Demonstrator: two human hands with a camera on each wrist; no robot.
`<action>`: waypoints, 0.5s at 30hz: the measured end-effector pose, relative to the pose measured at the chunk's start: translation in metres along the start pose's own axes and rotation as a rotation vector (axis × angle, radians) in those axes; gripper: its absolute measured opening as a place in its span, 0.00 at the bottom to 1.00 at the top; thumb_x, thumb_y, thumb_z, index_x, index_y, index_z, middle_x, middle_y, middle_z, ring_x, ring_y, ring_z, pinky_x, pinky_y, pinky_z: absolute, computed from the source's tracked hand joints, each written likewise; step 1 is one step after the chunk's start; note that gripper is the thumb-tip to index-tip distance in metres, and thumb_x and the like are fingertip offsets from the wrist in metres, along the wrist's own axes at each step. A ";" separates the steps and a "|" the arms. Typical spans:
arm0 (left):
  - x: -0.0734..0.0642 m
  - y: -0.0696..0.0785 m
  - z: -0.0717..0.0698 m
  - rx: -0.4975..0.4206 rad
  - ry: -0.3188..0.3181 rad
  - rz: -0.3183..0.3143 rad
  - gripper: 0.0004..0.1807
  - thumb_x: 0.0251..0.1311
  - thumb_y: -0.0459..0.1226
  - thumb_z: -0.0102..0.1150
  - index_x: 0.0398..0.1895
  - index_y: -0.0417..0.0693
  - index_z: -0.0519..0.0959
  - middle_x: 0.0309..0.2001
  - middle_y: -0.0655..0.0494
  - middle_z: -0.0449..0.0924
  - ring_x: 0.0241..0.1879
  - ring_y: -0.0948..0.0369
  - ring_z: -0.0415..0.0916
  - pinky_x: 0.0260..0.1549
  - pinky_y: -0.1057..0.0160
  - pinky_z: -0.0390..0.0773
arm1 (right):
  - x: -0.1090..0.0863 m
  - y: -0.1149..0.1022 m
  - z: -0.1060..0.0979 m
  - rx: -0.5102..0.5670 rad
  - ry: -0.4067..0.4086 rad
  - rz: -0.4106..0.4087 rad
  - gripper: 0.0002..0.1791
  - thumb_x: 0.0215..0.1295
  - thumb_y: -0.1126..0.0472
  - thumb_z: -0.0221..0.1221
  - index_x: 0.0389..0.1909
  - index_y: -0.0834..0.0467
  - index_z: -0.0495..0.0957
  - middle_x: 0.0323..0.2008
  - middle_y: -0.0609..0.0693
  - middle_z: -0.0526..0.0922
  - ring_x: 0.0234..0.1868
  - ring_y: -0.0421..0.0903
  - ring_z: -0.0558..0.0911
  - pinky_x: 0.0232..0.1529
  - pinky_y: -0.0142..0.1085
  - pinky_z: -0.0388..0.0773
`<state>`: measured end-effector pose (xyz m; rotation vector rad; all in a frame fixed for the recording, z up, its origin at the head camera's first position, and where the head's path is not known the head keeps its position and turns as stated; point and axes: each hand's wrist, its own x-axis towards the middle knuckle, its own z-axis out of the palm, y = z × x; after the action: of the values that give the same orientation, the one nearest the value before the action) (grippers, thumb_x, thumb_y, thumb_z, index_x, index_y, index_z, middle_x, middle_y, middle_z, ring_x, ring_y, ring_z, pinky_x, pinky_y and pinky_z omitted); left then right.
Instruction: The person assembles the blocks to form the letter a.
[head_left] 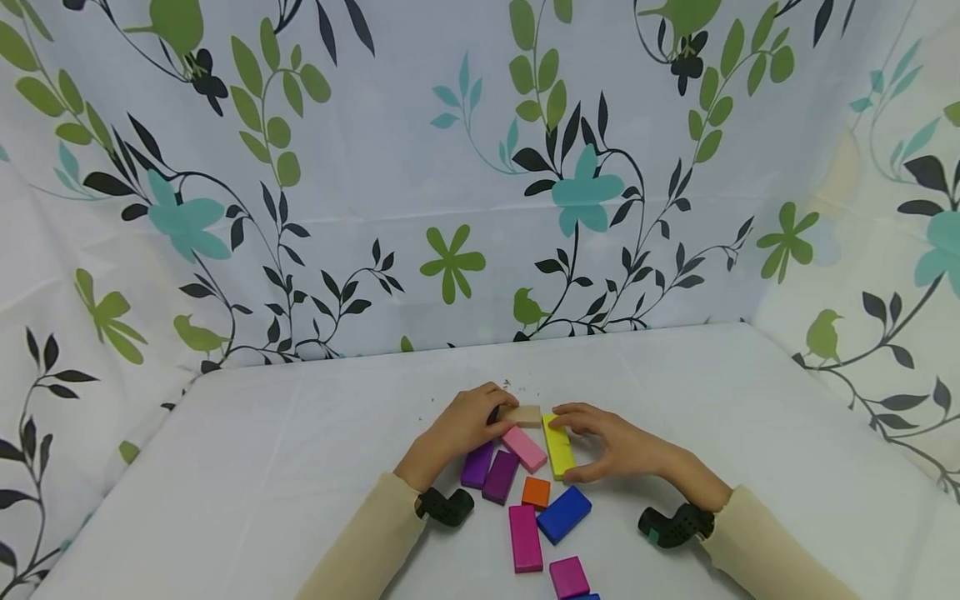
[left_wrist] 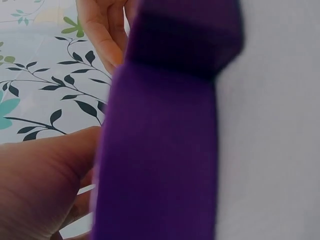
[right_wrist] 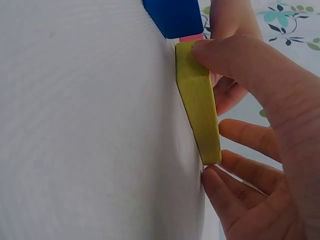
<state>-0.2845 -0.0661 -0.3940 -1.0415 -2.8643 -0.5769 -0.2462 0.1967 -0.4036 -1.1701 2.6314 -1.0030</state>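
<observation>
My right hand [head_left: 626,446] pinches a long yellow block [head_left: 558,447] lengthwise, the thumb at its near end and fingertips at its far end. In the right wrist view, the yellow block [right_wrist: 197,100] lies along the white surface. My left hand [head_left: 468,421] reaches over a tan block [head_left: 525,416], its thumb and fingertips at the block's left part. Something dark shows beneath that palm, its kind unclear. Close below the left thumb lies a pink block [head_left: 525,448]. Two purple blocks, one violet [head_left: 477,465] and one plum [head_left: 500,477], lie under the left wrist.
Nearer me lie an orange block [head_left: 536,492], a blue block [head_left: 565,514], a long magenta block [head_left: 526,538] and a shorter magenta block [head_left: 568,577], which partly covers another blue piece. A patterned cloth [head_left: 360,208] hangs behind the white table [head_left: 262,467].
</observation>
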 end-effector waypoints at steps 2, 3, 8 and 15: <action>0.000 0.001 0.000 0.011 0.014 -0.002 0.17 0.66 0.43 0.60 0.55 0.46 0.79 0.50 0.50 0.78 0.48 0.56 0.76 0.55 0.50 0.73 | 0.000 0.000 0.000 0.004 -0.001 0.002 0.35 0.55 0.48 0.70 0.60 0.63 0.73 0.65 0.65 0.67 0.61 0.62 0.73 0.58 0.54 0.72; 0.000 0.002 0.000 0.012 0.021 -0.005 0.17 0.65 0.43 0.60 0.54 0.46 0.79 0.49 0.50 0.78 0.48 0.56 0.76 0.54 0.50 0.73 | 0.000 0.000 -0.001 0.006 -0.002 0.004 0.35 0.55 0.48 0.69 0.60 0.64 0.73 0.65 0.65 0.66 0.61 0.62 0.73 0.58 0.55 0.72; -0.001 0.006 -0.001 0.019 0.033 -0.024 0.16 0.64 0.43 0.61 0.53 0.47 0.80 0.48 0.51 0.79 0.47 0.56 0.76 0.52 0.49 0.73 | 0.000 -0.002 -0.001 0.021 -0.013 0.014 0.36 0.56 0.48 0.69 0.61 0.64 0.72 0.66 0.66 0.65 0.61 0.63 0.73 0.58 0.55 0.71; -0.001 0.008 0.000 0.038 0.049 -0.043 0.16 0.64 0.44 0.61 0.52 0.48 0.80 0.45 0.52 0.79 0.44 0.57 0.76 0.50 0.50 0.73 | 0.000 -0.001 0.000 0.030 -0.016 0.037 0.36 0.57 0.51 0.67 0.63 0.65 0.70 0.68 0.67 0.62 0.62 0.63 0.72 0.59 0.54 0.71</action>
<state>-0.2782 -0.0613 -0.3911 -0.9493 -2.8495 -0.5405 -0.2451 0.1964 -0.4029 -1.1148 2.6062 -1.0186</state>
